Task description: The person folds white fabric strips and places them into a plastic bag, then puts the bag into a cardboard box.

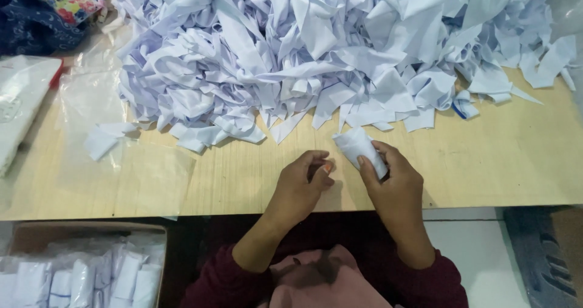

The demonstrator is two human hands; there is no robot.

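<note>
Your right hand (393, 183) grips folded white cloth piece (359, 150), fingers wrapped round lower end; long axis tilts up-left, free end toward heap. Your left hand (302, 185) curled, fingertips pinched together; whether anything sits between them, cannot tell. Both hands over wooden worktop (498, 162), near its front edge. Cardboard box (85, 229) below worktop at left, bagged white bundles inside. Clear plastic bags (127, 162) flat at left. Beyond: big heap of white cloth pieces (316, 47). Far left: white rectangular package (21, 101), red edge.
</note>
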